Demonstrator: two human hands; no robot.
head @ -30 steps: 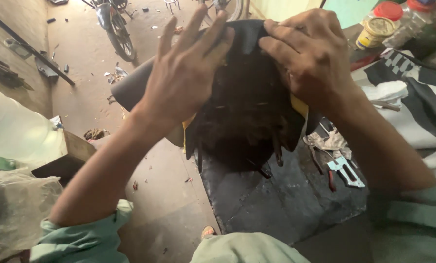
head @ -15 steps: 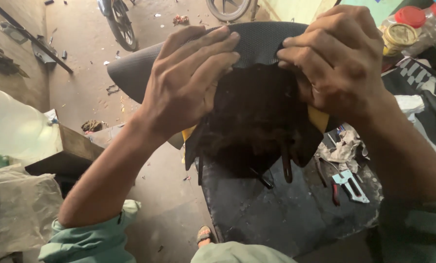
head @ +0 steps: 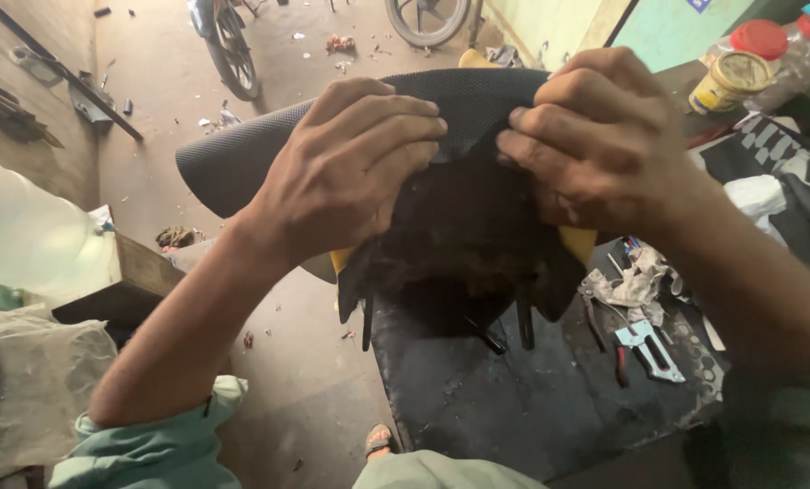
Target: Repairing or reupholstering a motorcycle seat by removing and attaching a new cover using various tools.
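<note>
A motorcycle seat is held upside-up in front of me, wrapped in a black textured cover, with yellow foam showing at its lower edges. My left hand grips the cover's edge and pulls it over the seat's end. My right hand is closed on the cover beside it, fingers curled over the same edge. The dark underside of the seat base faces me, with black prongs hanging down.
A dark worktable lies below, with a rag, pliers and a metal tool on its right. Jars stand at top right. Motorcycle wheels stand on the littered floor beyond. A wooden bench is at left.
Both hands have curled from spread fingers into a tighter grip on the cover's edge, and the seat has shifted slightly lower in view.
</note>
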